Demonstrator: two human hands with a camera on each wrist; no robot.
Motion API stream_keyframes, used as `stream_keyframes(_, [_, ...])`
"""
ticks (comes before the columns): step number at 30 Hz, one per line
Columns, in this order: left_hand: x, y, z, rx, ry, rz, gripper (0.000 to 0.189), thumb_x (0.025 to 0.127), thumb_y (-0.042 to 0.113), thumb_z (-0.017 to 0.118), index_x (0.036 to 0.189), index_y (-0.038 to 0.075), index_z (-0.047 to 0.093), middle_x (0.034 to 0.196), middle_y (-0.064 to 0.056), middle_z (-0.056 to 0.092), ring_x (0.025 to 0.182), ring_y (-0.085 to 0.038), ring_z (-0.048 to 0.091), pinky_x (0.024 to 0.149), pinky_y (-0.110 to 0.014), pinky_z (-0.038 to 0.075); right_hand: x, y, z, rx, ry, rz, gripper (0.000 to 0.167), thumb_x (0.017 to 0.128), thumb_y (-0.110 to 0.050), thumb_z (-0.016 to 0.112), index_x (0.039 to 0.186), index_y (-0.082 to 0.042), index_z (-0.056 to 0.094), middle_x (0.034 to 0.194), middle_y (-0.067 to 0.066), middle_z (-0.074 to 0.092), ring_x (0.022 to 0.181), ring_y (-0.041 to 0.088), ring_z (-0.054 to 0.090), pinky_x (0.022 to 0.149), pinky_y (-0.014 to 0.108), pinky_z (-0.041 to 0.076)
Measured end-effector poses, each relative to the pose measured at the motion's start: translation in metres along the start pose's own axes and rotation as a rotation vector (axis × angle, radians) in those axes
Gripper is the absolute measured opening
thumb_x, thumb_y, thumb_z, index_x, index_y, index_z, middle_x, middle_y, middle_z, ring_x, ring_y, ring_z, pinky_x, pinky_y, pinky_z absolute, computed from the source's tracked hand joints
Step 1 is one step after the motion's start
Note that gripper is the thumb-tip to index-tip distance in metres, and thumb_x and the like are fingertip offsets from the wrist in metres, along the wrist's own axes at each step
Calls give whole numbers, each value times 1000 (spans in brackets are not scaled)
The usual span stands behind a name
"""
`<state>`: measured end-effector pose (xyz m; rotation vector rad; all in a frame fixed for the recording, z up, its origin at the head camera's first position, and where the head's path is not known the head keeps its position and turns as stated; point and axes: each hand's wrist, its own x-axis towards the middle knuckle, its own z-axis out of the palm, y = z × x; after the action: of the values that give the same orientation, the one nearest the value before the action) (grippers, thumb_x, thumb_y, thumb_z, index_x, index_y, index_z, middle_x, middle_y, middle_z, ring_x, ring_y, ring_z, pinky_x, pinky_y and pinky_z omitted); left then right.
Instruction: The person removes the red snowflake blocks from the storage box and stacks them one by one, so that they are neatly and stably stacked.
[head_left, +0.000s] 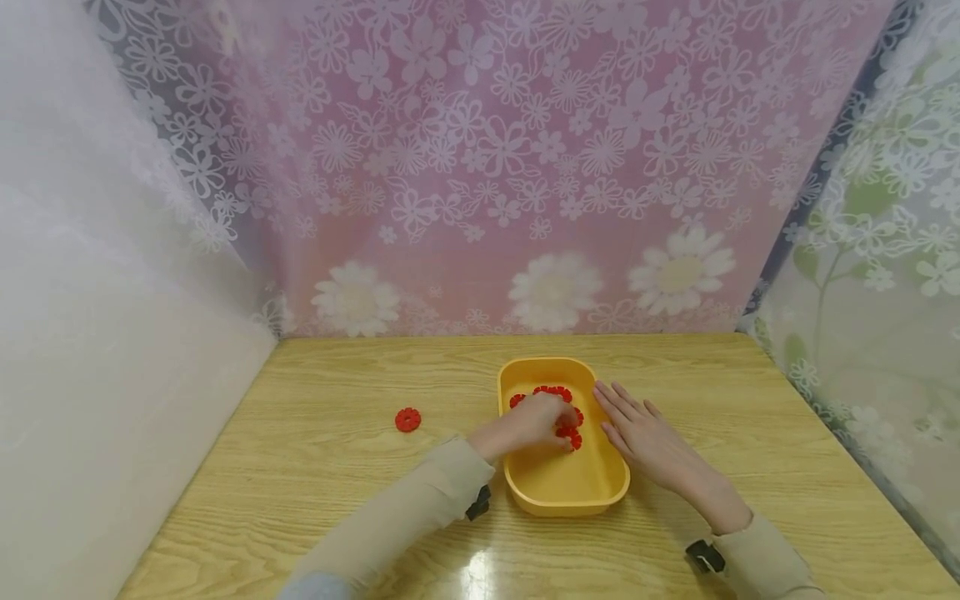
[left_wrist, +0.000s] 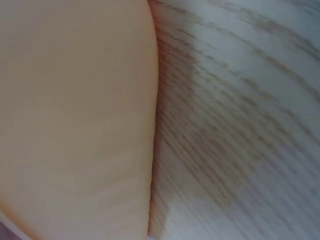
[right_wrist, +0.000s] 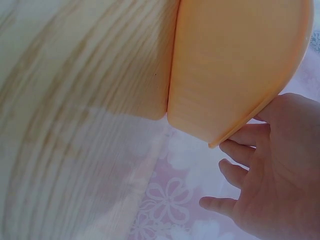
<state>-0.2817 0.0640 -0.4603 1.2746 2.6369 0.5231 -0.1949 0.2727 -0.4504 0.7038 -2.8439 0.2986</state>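
Note:
A yellow plastic basin [head_left: 562, 492] stands on the wooden table with several red notched discs [head_left: 553, 392] inside. My left hand [head_left: 531, 421] reaches over its left rim, and the curled fingers and thumb pinch a red notched disc [head_left: 574, 439]. In the left wrist view only the pale basin wall [left_wrist: 80, 120] and the table show; the fingers are hidden there. My right hand [head_left: 648, 433] lies along the right rim with its fingers straight. In the right wrist view the right hand's fingertips touch the rim of the basin [right_wrist: 240, 60].
One more red notched disc [head_left: 408, 419] lies on the wooden table [head_left: 337, 375], left of the basin. A pink flowered curtain [head_left: 480, 167] hangs behind the table, with pale panels on both sides.

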Motion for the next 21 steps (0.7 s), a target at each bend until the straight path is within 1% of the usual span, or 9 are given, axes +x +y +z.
stream_keyframes(4, [0, 1, 1, 11, -23, -18, 33, 85, 27, 84, 113, 12, 75, 101, 5, 70, 87, -5, 59, 84, -13, 49, -1, 2, 2, -1, 21, -11, 57, 103, -20, 57, 154, 0, 39, 159, 18, 38, 147, 40, 34, 107, 72, 34])
stream_keyframes(6, [0, 1, 1, -1, -31, -32, 33, 84, 28, 84, 112, 13, 75, 100, 6, 69, 87, -6, 57, 83, -13, 49, 0, 2, 2, -11, 18, -9, 58, 103, -21, 58, 154, 0, 40, 159, 18, 39, 146, 39, 35, 106, 71, 35])
stream_keyframes(9, [0, 2, 2, -9, -45, -42, 33, 83, 29, 85, 111, 14, 74, 99, 6, 66, 87, -6, 55, 83, -14, 48, 1, 1, 0, -21, -8, 6, 57, 103, -21, 58, 153, 0, 41, 159, 18, 39, 146, 40, 35, 108, 70, 35])
stream_keyframes(12, [-1, 3, 2, 11, -55, -30, 34, 83, 30, 86, 110, 13, 74, 99, 5, 67, 86, -6, 55, 81, -15, 47, 1, 2, 1, -15, -1, 3, 57, 103, -21, 58, 153, 0, 41, 159, 18, 39, 146, 40, 35, 108, 70, 34])
stream_keyframes(14, [-1, 5, 2, 24, -61, -28, 34, 82, 29, 86, 110, 13, 74, 98, 5, 67, 85, -6, 54, 81, -15, 47, 0, 2, 2, -5, 18, -3, 57, 103, -20, 58, 153, 1, 41, 158, 18, 39, 145, 41, 36, 107, 71, 34])
stream_keyframes(19, [0, 7, 3, 36, -69, -23, 29, 82, 27, 86, 104, 13, 74, 90, 7, 66, 79, -5, 54, 74, -13, 46, 0, 3, 6, 6, 70, -25, 56, 102, -19, 59, 152, 2, 43, 156, 19, 42, 143, 42, 38, 104, 72, 36])
stream_keyframes(21, [1, 7, 4, 44, -70, -19, 27, 83, 27, 86, 101, 13, 73, 87, 7, 65, 77, -5, 54, 72, -13, 45, 0, 3, 6, 4, 69, -26, 56, 101, -18, 59, 152, 2, 43, 156, 19, 42, 144, 42, 38, 104, 72, 36])
